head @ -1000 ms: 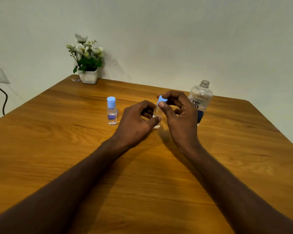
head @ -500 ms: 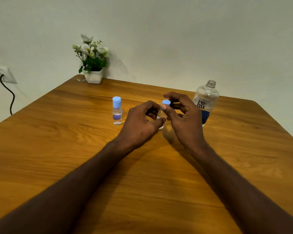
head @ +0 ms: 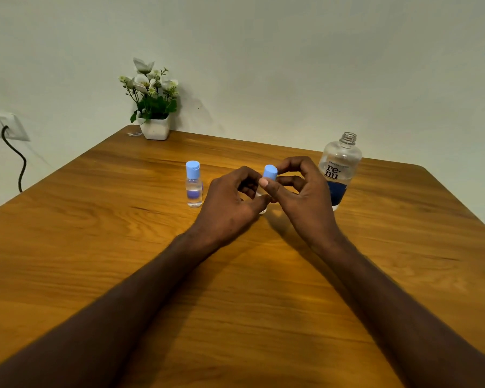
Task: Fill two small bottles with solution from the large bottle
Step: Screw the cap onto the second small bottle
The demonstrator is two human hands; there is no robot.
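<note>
A small clear bottle stands at the table's middle, mostly hidden behind my fingers; its blue cap (head: pixel 270 172) shows on top. My left hand (head: pixel 230 204) grips the body of this bottle. My right hand (head: pixel 303 197) pinches the blue cap between thumb and fingers. A second small bottle (head: pixel 193 184) with a blue cap stands upright to the left, apart from my hands, with clear liquid in it. The large clear bottle (head: pixel 339 170) with a blue label stands uncapped just behind my right hand.
A white pot of flowers (head: pixel 153 107) sits at the far left corner of the wooden table (head: pixel 95 247). A wall socket with a black cord (head: pixel 14 155) is on the left wall.
My hands stay on the small bottle and its cap. My right fingers have shifted slightly around the cap, and the view has moved a little.
</note>
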